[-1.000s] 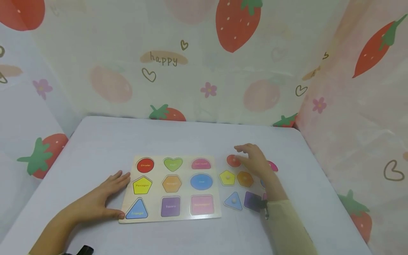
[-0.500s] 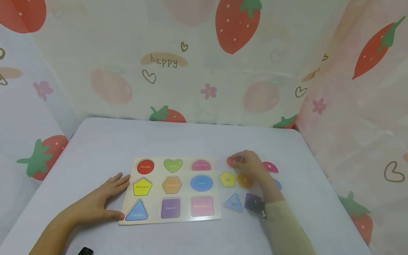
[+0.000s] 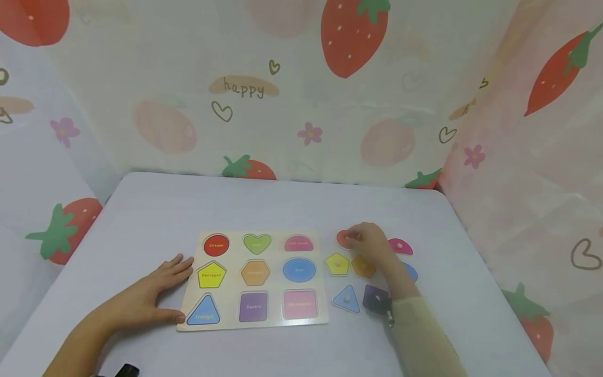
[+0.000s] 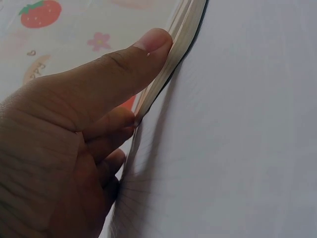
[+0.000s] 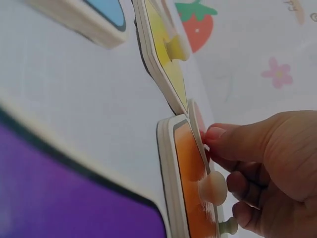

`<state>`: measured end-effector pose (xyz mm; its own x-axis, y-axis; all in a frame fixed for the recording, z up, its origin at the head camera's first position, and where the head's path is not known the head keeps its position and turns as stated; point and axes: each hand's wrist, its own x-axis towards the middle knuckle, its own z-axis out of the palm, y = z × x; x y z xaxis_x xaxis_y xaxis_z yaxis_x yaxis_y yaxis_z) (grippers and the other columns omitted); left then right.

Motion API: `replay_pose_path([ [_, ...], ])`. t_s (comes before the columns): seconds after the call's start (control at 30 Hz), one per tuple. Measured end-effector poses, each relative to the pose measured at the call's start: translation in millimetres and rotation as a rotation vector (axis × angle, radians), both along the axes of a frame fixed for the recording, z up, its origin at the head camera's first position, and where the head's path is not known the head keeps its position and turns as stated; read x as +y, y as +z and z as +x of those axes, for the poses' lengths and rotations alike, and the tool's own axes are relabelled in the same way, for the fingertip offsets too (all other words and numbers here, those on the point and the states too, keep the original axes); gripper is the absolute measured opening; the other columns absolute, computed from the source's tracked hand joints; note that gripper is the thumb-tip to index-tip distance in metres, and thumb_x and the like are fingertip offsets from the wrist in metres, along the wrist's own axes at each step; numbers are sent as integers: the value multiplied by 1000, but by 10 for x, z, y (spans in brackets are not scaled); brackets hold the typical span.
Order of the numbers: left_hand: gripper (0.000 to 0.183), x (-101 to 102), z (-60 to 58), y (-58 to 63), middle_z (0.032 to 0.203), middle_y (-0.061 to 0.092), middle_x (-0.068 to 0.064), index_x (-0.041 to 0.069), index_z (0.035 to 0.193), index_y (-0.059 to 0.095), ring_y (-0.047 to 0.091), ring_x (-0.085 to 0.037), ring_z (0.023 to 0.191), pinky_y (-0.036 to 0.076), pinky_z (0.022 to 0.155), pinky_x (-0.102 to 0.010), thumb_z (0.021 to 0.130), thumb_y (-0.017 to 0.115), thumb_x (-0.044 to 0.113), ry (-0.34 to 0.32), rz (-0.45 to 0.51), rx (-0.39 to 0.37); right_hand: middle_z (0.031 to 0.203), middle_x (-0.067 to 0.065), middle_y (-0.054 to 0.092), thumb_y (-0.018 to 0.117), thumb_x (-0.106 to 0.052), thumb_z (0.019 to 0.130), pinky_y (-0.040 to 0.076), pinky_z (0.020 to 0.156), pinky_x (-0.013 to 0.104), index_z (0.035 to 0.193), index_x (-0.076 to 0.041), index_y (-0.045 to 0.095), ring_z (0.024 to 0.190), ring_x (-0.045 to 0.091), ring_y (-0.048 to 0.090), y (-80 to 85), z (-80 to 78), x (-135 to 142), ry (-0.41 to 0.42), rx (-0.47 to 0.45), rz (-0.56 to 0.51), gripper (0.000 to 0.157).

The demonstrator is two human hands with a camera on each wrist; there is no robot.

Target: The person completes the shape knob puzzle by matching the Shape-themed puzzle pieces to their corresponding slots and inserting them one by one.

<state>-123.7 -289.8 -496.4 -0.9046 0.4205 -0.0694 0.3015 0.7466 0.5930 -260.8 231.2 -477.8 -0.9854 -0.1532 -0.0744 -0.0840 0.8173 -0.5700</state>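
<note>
My right hand (image 3: pixel 374 243) pinches the small red knob of a round red puzzle piece (image 3: pixel 342 239) between thumb and forefinger. The piece lies on the table; in the right wrist view only a sliver of it shows behind the orange hexagon piece (image 5: pixel 190 178). My left hand (image 3: pixel 146 293) lies spread at the left edge of the wooden shape board (image 3: pixel 231 325). Its thumb (image 4: pixel 156 42) and fingertips touch the board's edge. Printed on the board are rows of coloured, labelled shapes, among them a red circle at the far left corner.
Around my right hand lie more knobbed pieces: a yellow pentagon (image 3: pixel 337 264), a blue triangle (image 3: pixel 346 299), a purple square (image 3: pixel 373 297), a magenta half round (image 3: pixel 401 246) and a partly hidden blue piece (image 3: pixel 411 272). Strawberry-print sheets stand behind and beside the white table (image 3: pixel 264 204).
My right hand has come down onto the red round piece, and its fingers have closed on the knob. The left hand has stayed at the board's edge.
</note>
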Motion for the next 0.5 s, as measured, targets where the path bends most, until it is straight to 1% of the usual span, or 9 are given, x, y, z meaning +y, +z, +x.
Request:
replay_pose_path([
  [0.1,105,5,5,2,167,32,-2,20,155,47,20,-41,156,23,121,-58,68,83,68,0,-8,-1,117,6,72,75,-22,95,54,97,45,119,-13,76,108,27,62,-9,-4,7,-8,14,23,25],
  [0.13,105,8,7,0,167,33,-2,20,155,48,20,-41,156,24,120,-60,68,83,68,0,-12,0,117,6,72,75,-22,95,53,98,45,119,-13,76,109,27,61,-5,-4,4,-13,19,27,25],
  [0.2,105,8,14,-4,167,33,-2,20,155,47,21,-42,155,25,120,-60,69,83,68,1,-15,-2,118,7,72,75,-22,95,53,100,46,120,-13,75,111,28,61,25,4,-8,-11,30,32,26],
  [0.23,105,8,18,-6,167,33,-2,21,155,47,21,-42,155,26,118,-63,69,83,68,2,-17,-3,119,7,71,75,-22,95,53,101,47,120,-12,75,112,29,61,48,13,-18,-12,32,27,26],
  [0.4,104,-1,20,-13,168,32,-2,21,156,47,21,-42,155,25,119,-60,70,82,68,-2,-21,2,118,8,72,75,-20,95,52,102,48,117,-11,76,114,31,60,205,56,-68,18,61,4,24],
  [0.5,105,-4,9,-9,167,32,-3,19,155,47,22,-42,155,27,117,-65,70,82,68,-10,-25,12,115,6,73,74,-19,95,52,101,48,116,-12,77,112,30,59,315,62,-112,45,95,0,21],
])
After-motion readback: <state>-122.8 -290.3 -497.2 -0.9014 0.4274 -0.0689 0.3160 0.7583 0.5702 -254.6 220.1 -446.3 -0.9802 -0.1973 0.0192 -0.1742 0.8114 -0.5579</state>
